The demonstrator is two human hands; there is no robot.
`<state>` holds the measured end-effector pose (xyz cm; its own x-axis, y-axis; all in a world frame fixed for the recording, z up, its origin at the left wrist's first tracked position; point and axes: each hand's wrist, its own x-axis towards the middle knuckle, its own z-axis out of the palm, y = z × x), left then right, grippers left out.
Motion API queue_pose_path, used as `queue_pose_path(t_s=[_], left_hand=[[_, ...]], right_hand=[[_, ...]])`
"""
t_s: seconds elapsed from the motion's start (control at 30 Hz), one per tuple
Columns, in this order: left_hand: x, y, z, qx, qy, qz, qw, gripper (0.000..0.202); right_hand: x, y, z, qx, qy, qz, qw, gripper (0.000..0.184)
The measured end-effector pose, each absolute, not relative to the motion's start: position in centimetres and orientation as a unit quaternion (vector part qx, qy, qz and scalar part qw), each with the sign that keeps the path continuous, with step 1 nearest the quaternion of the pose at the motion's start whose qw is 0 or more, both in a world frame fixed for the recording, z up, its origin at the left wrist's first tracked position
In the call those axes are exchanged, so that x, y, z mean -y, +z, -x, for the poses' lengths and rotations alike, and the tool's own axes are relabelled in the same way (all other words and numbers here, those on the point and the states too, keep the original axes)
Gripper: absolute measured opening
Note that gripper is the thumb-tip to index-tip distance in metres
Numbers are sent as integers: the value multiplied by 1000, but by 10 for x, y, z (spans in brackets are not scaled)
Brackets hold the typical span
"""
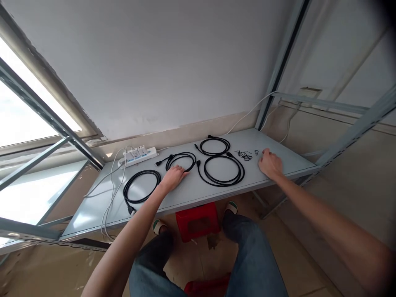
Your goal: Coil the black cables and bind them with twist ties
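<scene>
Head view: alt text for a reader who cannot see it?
The left hand touches a small coiled black cable on a pale grey metal shelf; the right hand rests beside small black ties. Three more black coils lie nearby.

The bench (pixel 192 193) is barest along its front edge between the left hand (pixel 173 176) and the right hand (pixel 270 164), and again at its right end past the right hand. Behind that strip, black cable coils (pixel 222 182) lie in a loose row with narrow gaps; the two rightmost seem to touch, though it is hard to tell. Small black ties (pixel 244 155) sit just left of the right hand. White cords (pixel 113 185) cross the left end, a power strip (pixel 139 155) lines the back edge, and a steel upright (pixel 272 90) closes the back right corner.
</scene>
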<state>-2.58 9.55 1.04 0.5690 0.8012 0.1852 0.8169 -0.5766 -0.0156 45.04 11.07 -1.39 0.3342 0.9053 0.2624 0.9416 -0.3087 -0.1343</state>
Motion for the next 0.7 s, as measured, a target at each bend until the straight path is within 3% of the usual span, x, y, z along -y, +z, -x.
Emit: queue_pose_path(t_s=[0.17, 0.3, 0.43, 0.57, 0.7], left_hand=[[-117, 34, 20, 538, -149, 827, 59, 37], [-101, 48, 53, 626, -194, 753, 59, 64], [-69, 44, 116, 703, -146, 691, 82, 72], [-51, 27, 156, 740, -68, 667, 52, 56], [-52, 10, 157, 743, -50, 662, 86, 47]], right_hand=[[-112, -15, -453, 573, -64, 807, 130, 28], [-114, -18, -455, 577, -67, 802, 139, 28], [-116, -21, -455, 579, -68, 799, 146, 28], [-117, -22, -457, 580, -64, 799, 148, 29], [-117, -22, -458, 582, -66, 798, 145, 31]])
